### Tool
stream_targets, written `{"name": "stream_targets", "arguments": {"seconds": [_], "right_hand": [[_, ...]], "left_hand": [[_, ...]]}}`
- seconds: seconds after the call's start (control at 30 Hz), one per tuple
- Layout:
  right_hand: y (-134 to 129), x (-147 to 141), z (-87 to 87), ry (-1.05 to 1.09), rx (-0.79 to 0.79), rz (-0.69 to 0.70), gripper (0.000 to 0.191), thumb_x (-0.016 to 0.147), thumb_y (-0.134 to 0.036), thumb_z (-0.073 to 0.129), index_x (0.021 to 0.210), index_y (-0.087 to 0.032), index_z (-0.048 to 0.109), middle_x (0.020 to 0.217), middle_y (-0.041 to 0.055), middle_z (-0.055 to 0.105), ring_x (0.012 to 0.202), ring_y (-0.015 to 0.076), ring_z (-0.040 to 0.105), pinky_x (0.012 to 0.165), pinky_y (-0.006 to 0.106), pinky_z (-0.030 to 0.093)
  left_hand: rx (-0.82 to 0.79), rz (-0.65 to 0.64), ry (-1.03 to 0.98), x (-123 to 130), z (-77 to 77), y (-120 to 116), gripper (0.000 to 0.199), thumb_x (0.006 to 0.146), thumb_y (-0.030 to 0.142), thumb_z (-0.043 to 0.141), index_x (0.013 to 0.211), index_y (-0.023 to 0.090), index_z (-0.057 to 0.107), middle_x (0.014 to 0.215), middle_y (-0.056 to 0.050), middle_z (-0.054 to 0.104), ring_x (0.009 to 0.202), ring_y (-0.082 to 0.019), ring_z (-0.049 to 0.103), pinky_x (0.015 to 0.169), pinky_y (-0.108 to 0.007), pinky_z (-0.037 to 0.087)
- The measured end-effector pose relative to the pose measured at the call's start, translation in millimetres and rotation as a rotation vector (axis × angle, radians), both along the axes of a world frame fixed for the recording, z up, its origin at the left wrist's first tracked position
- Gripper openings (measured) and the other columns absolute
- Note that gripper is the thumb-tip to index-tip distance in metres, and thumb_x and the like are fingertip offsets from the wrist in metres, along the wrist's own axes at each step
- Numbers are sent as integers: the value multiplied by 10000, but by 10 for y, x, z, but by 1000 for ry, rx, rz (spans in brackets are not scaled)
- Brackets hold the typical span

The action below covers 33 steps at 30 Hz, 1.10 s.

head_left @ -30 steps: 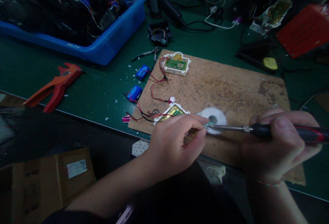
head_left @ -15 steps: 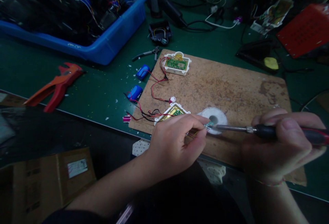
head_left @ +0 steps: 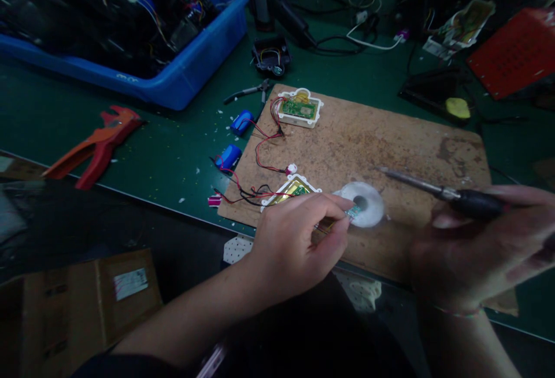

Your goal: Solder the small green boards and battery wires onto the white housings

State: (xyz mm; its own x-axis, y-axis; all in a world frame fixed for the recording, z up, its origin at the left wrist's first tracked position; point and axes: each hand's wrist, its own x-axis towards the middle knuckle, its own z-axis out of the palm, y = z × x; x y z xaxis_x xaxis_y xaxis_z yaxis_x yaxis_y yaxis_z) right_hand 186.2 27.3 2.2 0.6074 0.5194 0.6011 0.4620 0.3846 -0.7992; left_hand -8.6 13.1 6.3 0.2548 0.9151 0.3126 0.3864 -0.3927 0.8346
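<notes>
My left hand [head_left: 303,239] pinches a small green circuit board [head_left: 354,211] between thumb and fingers, over the edge of a white solder spool [head_left: 372,204]. Thin wires run beneath its fingers. My right hand [head_left: 485,245] is wrapped round the dark handle of a soldering iron [head_left: 433,192], whose tip points left and is apart from the board. Partly hidden behind my left hand is a white-framed module [head_left: 291,188] with red and black wires. Another white-framed module [head_left: 299,107] with a green board lies at the top of the brown work board [head_left: 411,152].
Two blue cylindrical batteries [head_left: 241,122] lie left of the work board, near grey-handled pliers [head_left: 247,93]. An orange-red cutter [head_left: 97,147] rests farther left. Behind stand a blue bin [head_left: 173,86] full of wired parts and a red box [head_left: 515,54]. A yellow sponge [head_left: 458,108] sits right.
The soldering iron's tip has come away from the small circuit board, rising up and to the right with my right hand. My left hand has stayed in place.
</notes>
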Motion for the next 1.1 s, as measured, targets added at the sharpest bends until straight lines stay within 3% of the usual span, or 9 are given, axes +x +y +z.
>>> {"name": "stream_targets", "arguments": {"seconds": [0.07, 0.13, 0.2, 0.33, 0.5, 0.67, 0.83, 0.97, 1.1], "right_hand": [[-42, 9, -25, -38, -25, 26, 304, 971, -538, 645, 1025, -247, 714, 986, -9, 655, 474, 36, 534, 353, 228, 270], [-83, 23, -43, -92, -60, 159, 233, 932, -430, 740, 1127, -303, 734, 1058, -8, 701, 584, 80, 663, 429, 232, 442], [-115, 39, -47, -137, -183, 389, 405, 858, -298, 822, 1244, -340, 710, 1067, -3, 739, 809, 172, 765, 664, 318, 621], [-137, 60, -40, -209, -355, 639, 733, 760, -183, 877, 1414, -361, 596, 1185, 20, 747, 1056, 244, 747, 986, 491, 624], [-127, 70, -55, -226, -373, 691, 726, 773, -183, 869, 1421, -331, 578, 1192, 29, 748, 1129, 251, 732, 1116, 528, 559], [-131, 64, -63, -202, -367, 711, 721, 780, -166, 859, 1422, -331, 574, 1186, 27, 746, 1116, 243, 739, 1081, 507, 590], [-131, 75, -89, -209, -367, 708, 717, 776, -192, 864, 1416, -337, 575, 1183, 30, 748, 1105, 260, 739, 1083, 554, 583], [-133, 78, -105, -193, -353, 697, 719, 759, -205, 873, 1404, -346, 588, 1175, 33, 747, 1112, 279, 734, 1106, 595, 558], [-136, 73, -101, -183, -360, 697, 704, 770, -219, 870, 1402, -346, 588, 1173, 34, 747, 1106, 276, 740, 1079, 573, 575]], "left_hand": [[-6, -3, 1, 2, 4, 0, 104, 897, 110, 727, 899, 207, 687, 1133, 35, 826, 440, -45, 433, 517, -234, 486], [-14, -7, 6, 0, 13, 0, 104, 898, 112, 724, 898, 210, 687, 1131, 34, 826, 436, -46, 429, 504, -236, 479], [-17, -7, 13, -4, 23, 1, 112, 893, 107, 727, 904, 211, 686, 1132, 35, 826, 432, -45, 427, 504, -235, 477], [-17, -9, 26, -5, 25, 3, 105, 905, 116, 720, 929, 215, 694, 1135, 35, 823, 443, -46, 448, 529, -234, 497], [13, -8, 23, 6, 2, 3, 82, 924, 133, 708, 909, 213, 697, 1113, 28, 826, 443, -46, 457, 567, -235, 529], [105, 45, 56, -175, 108, -23, 82, 947, 227, 756, 1021, 199, 737, 1184, -16, 811, 533, -57, 546, 565, -227, 508], [94, 282, 195, -498, 276, -65, 62, 971, 205, 703, 1010, 193, 750, 838, 18, 781, 532, -79, 564, 548, -240, 450], [1, 223, 296, -549, 287, -52, 80, 975, 233, 697, 948, 195, 763, 576, 64, 628, 467, -94, 530, 523, -251, 417], [-48, 191, 289, -409, 212, 7, 88, 952, 240, 735, 1010, 190, 779, 662, 27, 722, 538, -132, 625, 590, -269, 497]]}}
